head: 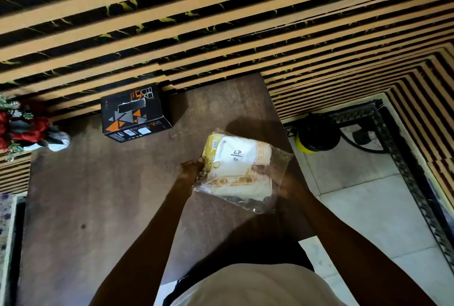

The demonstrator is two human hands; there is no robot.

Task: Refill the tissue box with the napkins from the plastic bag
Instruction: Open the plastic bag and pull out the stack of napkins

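Note:
A clear plastic bag holding a stack of white and yellow napkins is held above the right part of the brown table. My left hand grips the bag's left end. My right hand holds its right side and shows partly through the plastic. The black tissue box with orange and grey triangles stands at the table's far edge against the wall, its top slot facing me. Neither hand touches the box.
A vase of red flowers stands at the table's far left. A striped slatted wall runs behind the table. On the tiled floor to the right sits a black and yellow round object.

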